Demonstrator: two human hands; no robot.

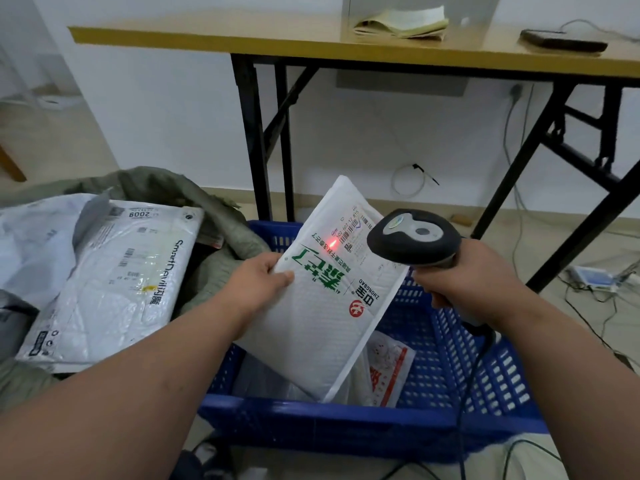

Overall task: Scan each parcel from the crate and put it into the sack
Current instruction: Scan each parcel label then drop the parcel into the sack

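Observation:
My left hand [258,280] pinches the left edge of a white padded parcel [318,306] with green lettering, held tilted above the blue crate [450,358]. My right hand [460,275] grips a black handheld scanner [412,237] pointed at the parcel from the right. A red laser spot lies beside the parcel's barcode label. Inside the crate lie a clear-wrapped parcel and one with red print [388,372]. To the left the olive-green sack [221,237] lies open, with a white parcel [114,282] and a grey one on it.
A folding table [242,38] with black legs stands behind the crate, carrying papers and a black device. The scanner's cable [467,393] runs down over the crate's right side. More cables and a small box lie on the floor at right.

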